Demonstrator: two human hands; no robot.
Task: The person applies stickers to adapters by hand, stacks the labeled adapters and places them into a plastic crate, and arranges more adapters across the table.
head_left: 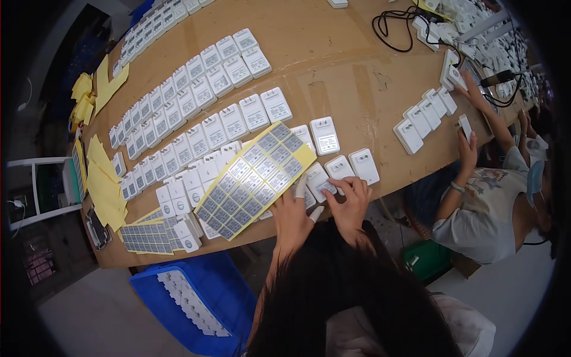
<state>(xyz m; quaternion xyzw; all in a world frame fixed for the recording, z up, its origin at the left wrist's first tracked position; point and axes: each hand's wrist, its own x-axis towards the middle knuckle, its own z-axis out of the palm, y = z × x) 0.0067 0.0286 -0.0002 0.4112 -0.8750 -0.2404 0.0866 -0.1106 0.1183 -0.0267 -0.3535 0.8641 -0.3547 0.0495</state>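
Observation:
A yellow-backed sheet of grey printed labels slants over several white plug adapters. My left hand is at the sheet's lower right edge and appears to grip it, some fingers hidden beneath. Pale covers show on its forefinger and thumb, which reach to the left side of a white plug adapter. From the other side, my right hand has its thumb and forefinger close together on that adapter's right edge. Right beside it lie another adapter and a bare-faced one.
Rows of labelled adapters cover the table's left side. More label sheets and yellow backing paper lie at the left edge. Below stands a blue bin. At right, a co-worker's hand holds an adapter; a black cable lies behind.

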